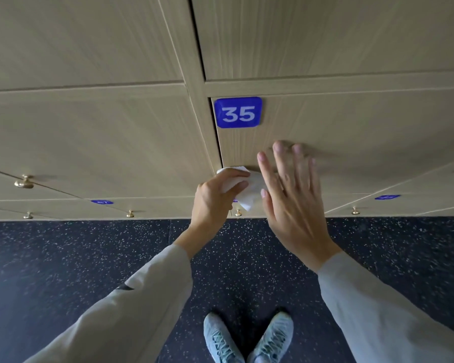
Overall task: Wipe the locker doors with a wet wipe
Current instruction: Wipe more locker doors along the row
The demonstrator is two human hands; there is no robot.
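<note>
Grey sleeves cover both my arms, and below them my 2 pale blue sneakers stand on dark speckled floor. Further out, my left hand curls its fingers and thumb round the white wet wipe, holding it against the lower left part of the locker door marked by a blue plate reading 35. Just right of the wipe, my right hand is spread with straight fingers, its fingertips at the same door's surface. Brass knobs stud the lower doors to the left and right.
</note>
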